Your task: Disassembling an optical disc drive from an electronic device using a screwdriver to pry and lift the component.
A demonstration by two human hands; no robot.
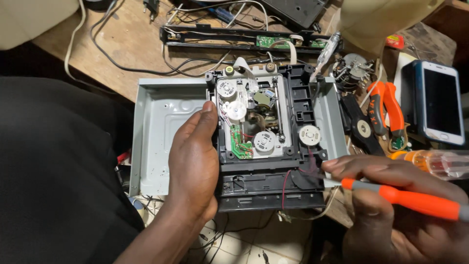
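A black disc drive mechanism (pixel 264 127) with white gears, small round motors and a green circuit board lies inside a grey metal chassis (pixel 156 137). My left hand (pixel 193 156) rests on the mechanism's left edge, thumb up against its frame. My right hand (pixel 391 205) grips an orange and grey screwdriver (pixel 410 199), its tip at the mechanism's lower right corner next to a round motor (pixel 309 135) and a red wire (pixel 284 188).
Orange-handled pliers (pixel 386 110) and a smartphone (pixel 439 102) lie on the right. A clear-handled screwdriver (pixel 439 164) sits beside them. A long black panel with green boards (pixel 244 41) and loose cables cross the wooden bench behind. Dark cloth covers the left.
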